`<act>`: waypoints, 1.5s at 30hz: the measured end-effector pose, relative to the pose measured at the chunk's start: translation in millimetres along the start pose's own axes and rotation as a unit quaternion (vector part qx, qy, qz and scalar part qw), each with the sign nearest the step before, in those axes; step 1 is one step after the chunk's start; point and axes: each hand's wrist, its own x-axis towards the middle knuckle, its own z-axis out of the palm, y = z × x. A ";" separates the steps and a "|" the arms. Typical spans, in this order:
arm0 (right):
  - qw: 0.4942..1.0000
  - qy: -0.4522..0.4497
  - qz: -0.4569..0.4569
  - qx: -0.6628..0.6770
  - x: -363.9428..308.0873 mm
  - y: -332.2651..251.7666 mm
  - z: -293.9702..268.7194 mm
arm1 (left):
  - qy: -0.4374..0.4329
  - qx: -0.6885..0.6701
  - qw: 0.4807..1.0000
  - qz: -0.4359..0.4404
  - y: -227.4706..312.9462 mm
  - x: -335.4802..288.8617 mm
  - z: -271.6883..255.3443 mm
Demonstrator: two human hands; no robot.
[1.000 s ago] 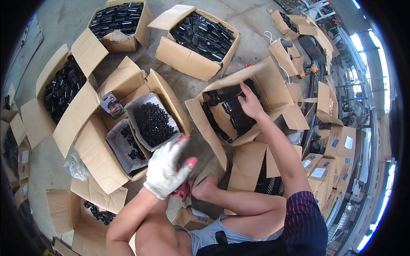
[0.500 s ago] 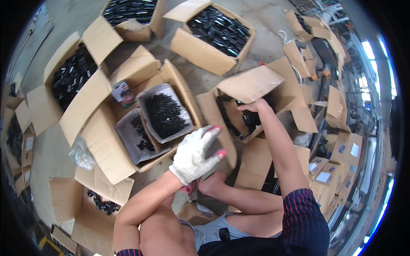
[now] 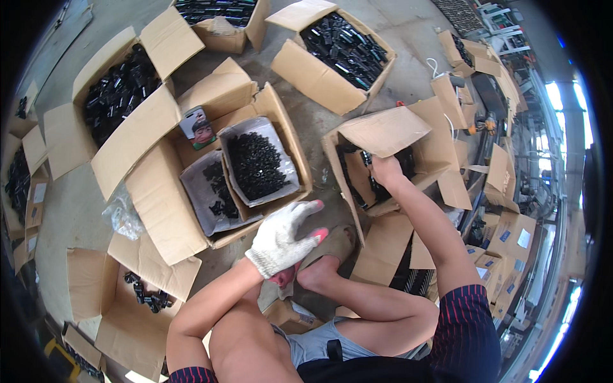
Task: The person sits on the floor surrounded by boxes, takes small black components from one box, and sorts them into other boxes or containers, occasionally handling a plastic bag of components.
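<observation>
The bare right hand point(image 3: 387, 171) is held inside the box point(image 3: 442, 137), which lies toward 2 o'clock from the gloved left hand point(image 3: 281, 236). Since a second ago, the flap point(image 3: 386, 131) has been brought over the mouth of the box from its 12 o'clock side; then it was tipped back, and the right hand was laid on the black parts point(image 3: 407, 159) in plain view. Now the parts are partly covered, and the fingers are mostly screened by the flap and the hand itself, so whether a part is gripped or only touched cannot be told. For the work in hand, this is judged to mean that the reach must be guided more by feel than by sight. The parts are seen along the sides of the box, with bare cardboard showing between. The left hand is held empty, thumb and fingers spread, with no thing seen in contact. Toward 12 o'clock from it, two trays point(image 3: 290, 173) of small pieces point(image 3: 255, 163) are set in a carton point(image 3: 156, 198), with a phone point(image 3: 197, 127) at their 10 o'clock.
</observation>
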 end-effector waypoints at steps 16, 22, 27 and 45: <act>0.985 0.050 0.109 0.125 -101.4 30.5 3.2 | -0.043 0.010 0.999 -0.002 14.4 4.8 4.5; 0.939 0.210 0.268 0.056 -186.1 48.2 10.0 | -0.172 0.108 0.957 -0.206 42.0 54.2 73.5; 0.949 0.240 0.165 0.120 -201.0 82.7 -2.4 | -0.168 0.172 0.945 -0.224 30.4 54.7 83.3; 0.913 0.263 0.257 0.177 -201.1 117.0 33.6 | -0.089 0.032 0.891 -0.444 -53.9 116.9 182.2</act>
